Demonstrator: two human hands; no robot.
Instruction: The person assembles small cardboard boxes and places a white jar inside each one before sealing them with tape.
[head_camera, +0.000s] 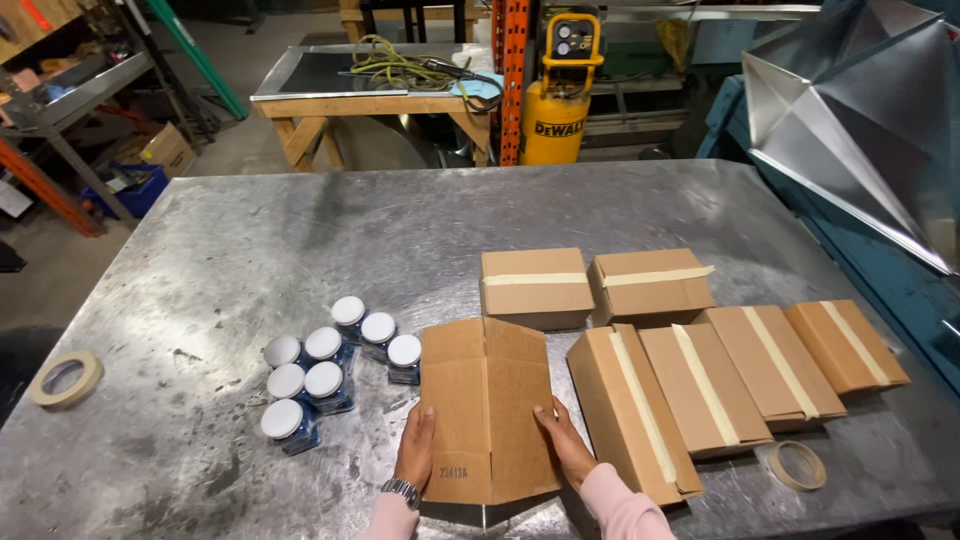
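A flattened brown cardboard box stands on the metal table in front of me, half folded open. My left hand, with a watch on the wrist, presses its left side. On the box's right side rests my right hand, in a pink sleeve. Several small jars with white lids are grouped just left of the box. To the right lie several closed cardboard boxes sealed with tan tape.
A roll of tan tape lies near the table's left edge, another roll at the front right. Behind the table stand a wooden workbench, a yellow air compressor and folded sheet metal at right.
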